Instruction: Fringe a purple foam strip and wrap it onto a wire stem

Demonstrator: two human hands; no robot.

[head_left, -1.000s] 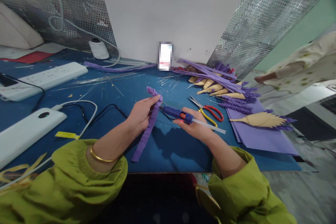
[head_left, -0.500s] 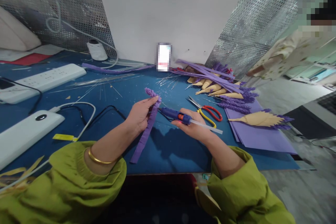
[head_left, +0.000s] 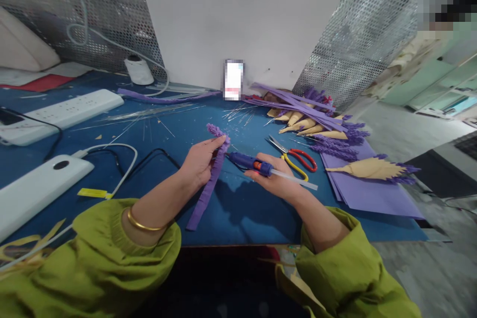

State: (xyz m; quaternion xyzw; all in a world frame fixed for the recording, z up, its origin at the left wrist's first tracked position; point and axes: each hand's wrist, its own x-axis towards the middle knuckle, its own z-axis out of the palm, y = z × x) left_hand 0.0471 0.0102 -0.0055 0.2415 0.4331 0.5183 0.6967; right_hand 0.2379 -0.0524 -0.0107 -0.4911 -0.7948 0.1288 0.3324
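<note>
My left hand (head_left: 198, 163) pinches a purple paper strip (head_left: 204, 198) near its upper end, where a fringed, curled purple flower piece (head_left: 215, 130) sticks out past the thumb. The strip's flat tail hangs down toward the table's front edge. Wrapped round a blue glue gun (head_left: 246, 160) is my right hand (head_left: 276, 179). A clear glue stick (head_left: 296, 179) comes out of the gun's back end. The gun's nozzle points left, close beside the strip; whether it touches cannot be made out.
Scissors (head_left: 298, 158) lie right of the glue gun. Wrapped purple flowers (head_left: 305, 124) and purple sheets (head_left: 380, 201) cover the table's right side. A power strip (head_left: 85, 112), a white device (head_left: 40, 191) and cables lie left. A phone (head_left: 233, 79) leans on a white board (head_left: 238, 20).
Both hands keep nearly the same pose with the strip and glue gun. The whole view has shifted slightly, and the person at the far right now shows less.
</note>
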